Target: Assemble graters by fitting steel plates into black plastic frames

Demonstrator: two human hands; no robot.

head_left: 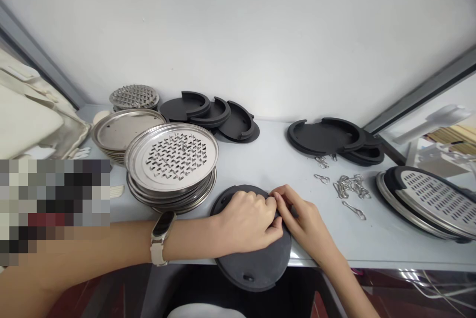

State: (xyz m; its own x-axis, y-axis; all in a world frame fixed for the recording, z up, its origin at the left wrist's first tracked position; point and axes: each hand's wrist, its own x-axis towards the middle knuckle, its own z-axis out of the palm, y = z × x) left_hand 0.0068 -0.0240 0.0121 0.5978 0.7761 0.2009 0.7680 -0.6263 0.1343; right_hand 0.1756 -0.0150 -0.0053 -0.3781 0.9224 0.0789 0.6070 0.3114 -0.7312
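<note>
A round black plastic disc with a small slot near its lower edge lies partly over the front edge of the table. My left hand, a watch on its wrist, is curled over the disc and pressed to its face, fingertips hidden. At the disc's far right rim, my right hand is closed, with finger and thumb pinched together beside my left knuckles. Whatever is between those fingers is hidden. To the right lies a pile of bent wire clips. A stack of metal grater plates stands left of the disc.
Several black round holders lie at the back and back right. Plain metal plates and a spiked grater stack stand at back left. Assembled graters sit at the right edge. A white wall rises behind the table.
</note>
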